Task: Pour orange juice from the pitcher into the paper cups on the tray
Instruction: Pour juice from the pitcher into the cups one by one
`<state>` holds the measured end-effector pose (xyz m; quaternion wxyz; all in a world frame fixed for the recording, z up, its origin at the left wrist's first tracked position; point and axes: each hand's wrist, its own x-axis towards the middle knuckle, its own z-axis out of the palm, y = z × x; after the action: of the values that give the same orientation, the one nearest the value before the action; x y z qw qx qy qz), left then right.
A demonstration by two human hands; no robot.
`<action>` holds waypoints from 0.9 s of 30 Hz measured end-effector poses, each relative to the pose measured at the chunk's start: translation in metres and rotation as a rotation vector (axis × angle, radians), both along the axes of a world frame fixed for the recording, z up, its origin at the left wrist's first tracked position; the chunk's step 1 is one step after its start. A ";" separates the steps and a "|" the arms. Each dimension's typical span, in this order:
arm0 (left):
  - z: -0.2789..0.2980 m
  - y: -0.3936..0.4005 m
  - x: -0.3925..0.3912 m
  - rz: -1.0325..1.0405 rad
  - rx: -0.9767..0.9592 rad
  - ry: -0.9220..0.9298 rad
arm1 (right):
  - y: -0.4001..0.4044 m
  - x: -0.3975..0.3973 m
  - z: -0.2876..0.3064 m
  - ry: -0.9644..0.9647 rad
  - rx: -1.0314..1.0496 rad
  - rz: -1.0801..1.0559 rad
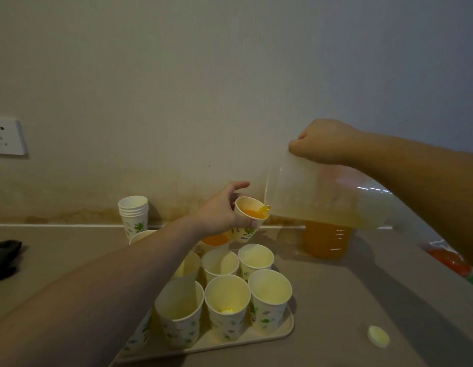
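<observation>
Beige counter [362,287]: our left hand [219,213] grips a cup [247,221] above the tray [280,332]; right hand [325,143] clamps the tipped pitcher [309,197], juice [263,210] running in.

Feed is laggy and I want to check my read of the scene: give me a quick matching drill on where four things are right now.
Things:
1. pitcher
2. stack of cups
3. bottle cap
4. juice bottle

Places:
A. loose on the counter, right of the tray
B. by the wall, behind the tray
C. tilted in the right hand, spout at the cup held by the left hand
D. standing on the counter under the pitcher

Pairs: 1-C, 2-B, 3-A, 4-D
</observation>
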<state>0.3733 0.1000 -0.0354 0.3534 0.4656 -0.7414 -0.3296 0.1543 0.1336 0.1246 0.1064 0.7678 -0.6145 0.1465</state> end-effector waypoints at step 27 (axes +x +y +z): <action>0.000 -0.002 -0.003 0.025 0.034 0.129 | 0.002 -0.023 -0.021 -0.714 0.130 -0.104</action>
<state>0.3705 0.0979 -0.0352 0.3965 0.4585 -0.7056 -0.3671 0.1313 0.1360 0.1033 -0.1564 0.6413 -0.6591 0.3604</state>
